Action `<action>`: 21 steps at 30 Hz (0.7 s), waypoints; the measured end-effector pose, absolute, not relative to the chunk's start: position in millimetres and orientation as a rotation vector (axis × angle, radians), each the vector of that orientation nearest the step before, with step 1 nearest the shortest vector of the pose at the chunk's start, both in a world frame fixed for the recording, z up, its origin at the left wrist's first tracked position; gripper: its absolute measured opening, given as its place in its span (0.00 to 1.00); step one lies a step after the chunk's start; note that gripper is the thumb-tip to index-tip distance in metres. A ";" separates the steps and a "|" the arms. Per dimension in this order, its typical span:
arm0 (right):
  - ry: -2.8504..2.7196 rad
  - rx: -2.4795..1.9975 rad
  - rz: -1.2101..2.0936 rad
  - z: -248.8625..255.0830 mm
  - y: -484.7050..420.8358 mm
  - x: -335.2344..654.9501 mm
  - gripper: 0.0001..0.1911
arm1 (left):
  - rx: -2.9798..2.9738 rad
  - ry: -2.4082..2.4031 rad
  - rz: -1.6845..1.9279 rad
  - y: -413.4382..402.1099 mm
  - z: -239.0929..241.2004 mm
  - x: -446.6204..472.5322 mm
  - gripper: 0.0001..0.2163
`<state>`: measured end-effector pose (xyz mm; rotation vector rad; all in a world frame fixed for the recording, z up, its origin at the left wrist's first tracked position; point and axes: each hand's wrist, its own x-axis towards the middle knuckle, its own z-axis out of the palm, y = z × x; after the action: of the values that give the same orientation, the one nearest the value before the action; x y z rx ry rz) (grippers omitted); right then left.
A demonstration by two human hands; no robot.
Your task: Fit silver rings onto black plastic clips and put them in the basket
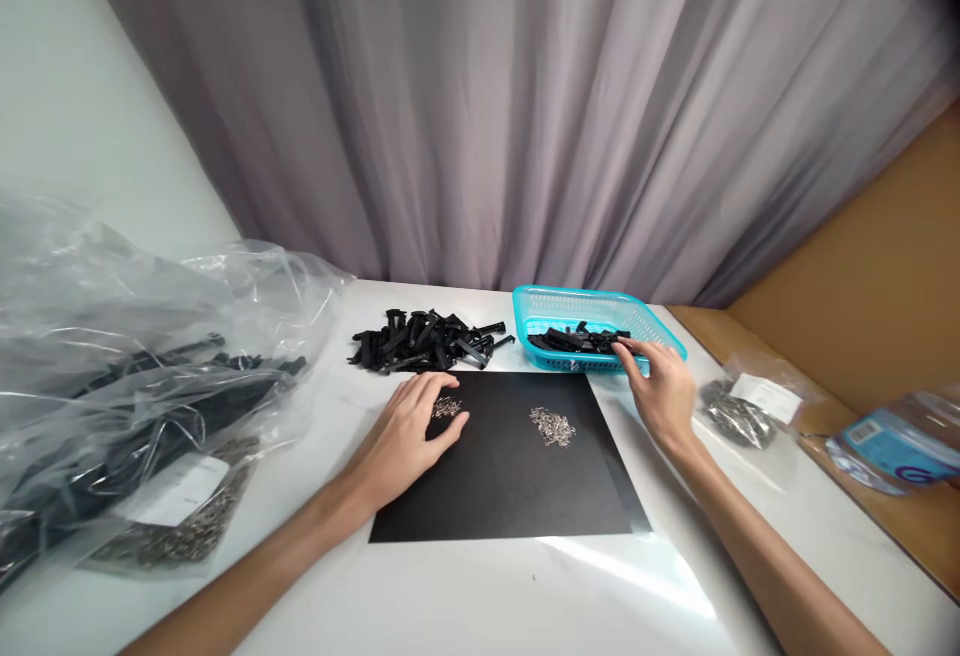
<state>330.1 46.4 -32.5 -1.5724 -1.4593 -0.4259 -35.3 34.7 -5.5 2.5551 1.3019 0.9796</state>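
My left hand point(409, 431) hovers over the left edge of a black mat point(510, 496). Its thumb and fingers are apart, with nothing between them. Just beside them is a small pile of tiny metal pieces point(448, 407), partly hidden by the hand. A second, larger pile of silvery pieces point(553, 427) lies farther right on the mat. At the near right rim of a turquoise basket point(600, 302), my right hand point(664, 391) pinches a black plastic part at its fingertips. Several similar black parts point(574, 338) lie inside the basket.
Behind the mat is a heap of black plastic parts point(427, 341). Large clear bags point(172, 366) crowd the left side. A bag of metal pieces point(739, 414) and a bottle with a blue label point(896, 441) are at the right. A grey curtain point(450, 116) hangs behind.
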 end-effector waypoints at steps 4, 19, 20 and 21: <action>-1.372 -1.551 -0.466 -26.8 33.8 309.7 0.23 | 2.583 1.263 0.988 30.9 -5.4 -32.3 0.11; -2.272 -1.469 -0.017 -1.5 81.9 156.1 0.16 | 2.564 1.230 0.965 24.2 -6.1 -28.9 0.05; -2.249 -1.506 -0.014 -3.3 85.8 152.8 0.16 | 2.565 1.230 0.966 25.0 -6.1 -29.3 0.05; -2.225 -1.540 -0.008 -5.5 88.4 150.5 0.16 | 2.566 1.230 0.969 26.1 -6.1 -29.8 0.04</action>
<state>150.5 88.4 -5.5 -1.5403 -2.2248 -0.0084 -29.8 26.1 -6.1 2.5656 1.2300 0.9689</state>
